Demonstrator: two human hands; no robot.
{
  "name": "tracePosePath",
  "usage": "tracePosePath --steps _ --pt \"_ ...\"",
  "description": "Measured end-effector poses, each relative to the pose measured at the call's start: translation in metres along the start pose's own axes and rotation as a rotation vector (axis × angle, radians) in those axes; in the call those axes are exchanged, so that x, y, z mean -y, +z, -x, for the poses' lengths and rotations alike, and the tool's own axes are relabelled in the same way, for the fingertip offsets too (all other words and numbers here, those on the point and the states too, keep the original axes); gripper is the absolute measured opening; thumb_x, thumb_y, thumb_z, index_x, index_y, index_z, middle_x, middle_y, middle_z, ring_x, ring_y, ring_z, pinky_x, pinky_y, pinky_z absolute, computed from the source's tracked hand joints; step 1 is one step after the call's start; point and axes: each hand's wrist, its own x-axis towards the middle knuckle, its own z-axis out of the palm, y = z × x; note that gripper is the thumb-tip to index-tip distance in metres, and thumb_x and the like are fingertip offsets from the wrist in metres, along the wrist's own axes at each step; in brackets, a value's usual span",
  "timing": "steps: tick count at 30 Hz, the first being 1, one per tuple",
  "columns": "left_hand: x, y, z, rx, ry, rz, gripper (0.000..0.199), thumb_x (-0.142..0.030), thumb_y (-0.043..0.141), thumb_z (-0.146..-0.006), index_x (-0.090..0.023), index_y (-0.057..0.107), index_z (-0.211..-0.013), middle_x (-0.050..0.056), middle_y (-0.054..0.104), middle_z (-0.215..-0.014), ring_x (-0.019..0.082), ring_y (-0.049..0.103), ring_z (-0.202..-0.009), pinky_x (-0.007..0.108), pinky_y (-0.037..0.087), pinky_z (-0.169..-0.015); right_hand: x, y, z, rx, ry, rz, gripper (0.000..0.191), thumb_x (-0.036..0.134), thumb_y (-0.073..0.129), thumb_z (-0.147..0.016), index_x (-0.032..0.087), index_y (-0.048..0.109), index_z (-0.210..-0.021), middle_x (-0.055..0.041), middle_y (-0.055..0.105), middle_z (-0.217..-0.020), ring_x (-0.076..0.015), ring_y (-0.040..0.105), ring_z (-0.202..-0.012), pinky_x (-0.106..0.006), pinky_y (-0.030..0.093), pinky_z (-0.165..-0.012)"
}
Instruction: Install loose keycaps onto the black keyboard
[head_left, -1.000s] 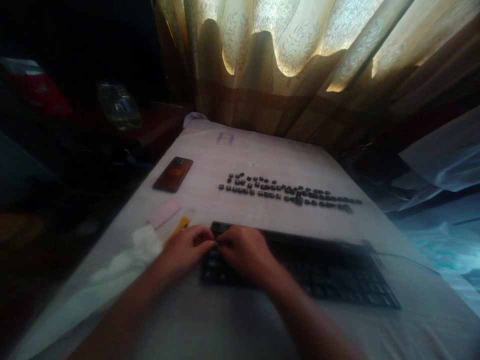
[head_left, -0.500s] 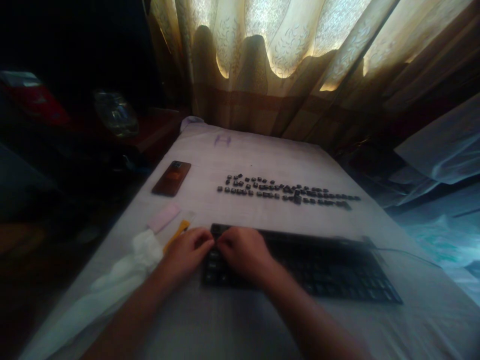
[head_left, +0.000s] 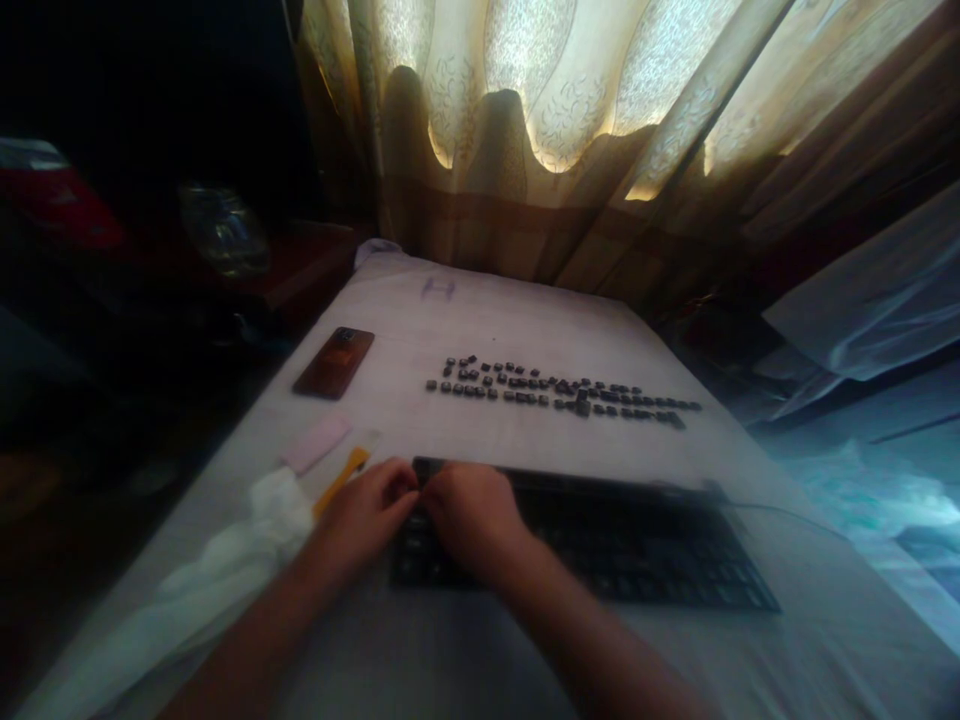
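Note:
A black keyboard point(head_left: 637, 545) lies across the cloth-covered surface in front of me. At its upper left corner my left hand point(head_left: 375, 502) is closed in a pinch. My right hand point(head_left: 474, 508) meets it there, fingers curled down over the left-end keys. Whatever the fingertips grip is hidden between them. Beyond the keyboard, many small black keycaps point(head_left: 583, 404) are laid out in uneven rows. A yellow strip-like tool point(head_left: 346, 474) lies just beside my left hand, its kind unclear.
Left of the keyboard are a pink pad point(head_left: 316, 444), a crumpled white cloth point(head_left: 232, 560) and a brown phone point(head_left: 335, 362). A cable point(head_left: 787, 512) runs off to the right. Curtains point(head_left: 480, 150) hang behind the far edge.
The whole view has shifted slightly, so everything sits a little further left and lower. Both hands stay together at the keyboard's upper left corner, with little visible change in their grip.

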Motion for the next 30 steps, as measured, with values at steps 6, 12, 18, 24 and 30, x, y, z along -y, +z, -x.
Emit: tracePosePath --steps 6,12,18,24,30 --pt "0.002 -0.001 -0.003 0.014 0.002 0.037 0.015 -0.034 0.054 -0.077 -0.023 0.061 -0.083 -0.001 0.064 -0.073 0.019 0.060 -0.073 0.028 0.042 -0.065 0.001 0.003 0.001 -0.034 0.009 -0.015 0.033 0.032 0.048 -0.094 0.024 0.079 -0.097 -0.0114 0.077 -0.097 -0.0257 0.072 -0.088 -0.034 0.052 -0.073" --pt "0.002 -0.004 -0.004 0.045 -0.003 0.065 0.017 -0.038 0.053 -0.075 -0.023 0.061 -0.081 -0.001 0.063 -0.073 0.020 0.059 -0.074 0.029 0.042 -0.067 0.000 0.000 0.003 -0.031 0.011 -0.054 0.031 0.031 0.050 -0.092 0.025 0.080 -0.095 -0.0102 0.078 -0.093 -0.0257 0.073 -0.087 -0.031 0.050 -0.072" --pt "0.004 -0.002 -0.005 0.054 0.002 0.094 0.017 -0.035 0.051 -0.075 -0.023 0.060 -0.082 -0.001 0.062 -0.073 0.020 0.059 -0.074 0.030 0.042 -0.068 -0.020 -0.007 -0.006 -0.098 -0.017 -0.177 0.024 0.024 0.057 -0.087 0.029 0.080 -0.091 -0.0028 0.079 -0.087 -0.0191 0.072 -0.084 -0.025 0.047 -0.073" --pt "0.003 -0.002 -0.004 0.049 -0.022 0.120 0.017 -0.036 0.051 -0.076 -0.023 0.060 -0.082 -0.001 0.063 -0.074 0.020 0.060 -0.074 0.030 0.043 -0.068 -0.048 -0.026 -0.057 -0.244 0.064 -0.021 0.026 0.025 0.053 -0.091 0.024 0.079 -0.096 -0.0073 0.076 -0.102 -0.0217 0.069 -0.095 -0.028 0.047 -0.078" --pt "0.010 0.001 -0.007 0.042 -0.018 0.167 0.016 -0.037 0.053 -0.077 -0.024 0.062 -0.082 -0.001 0.067 -0.075 0.021 0.062 -0.076 0.029 0.045 -0.069 -0.055 -0.028 -0.105 -0.290 0.025 0.078 0.027 0.026 0.051 -0.094 0.025 0.077 -0.101 -0.0081 0.071 -0.109 -0.0220 0.065 -0.100 -0.029 0.046 -0.078"
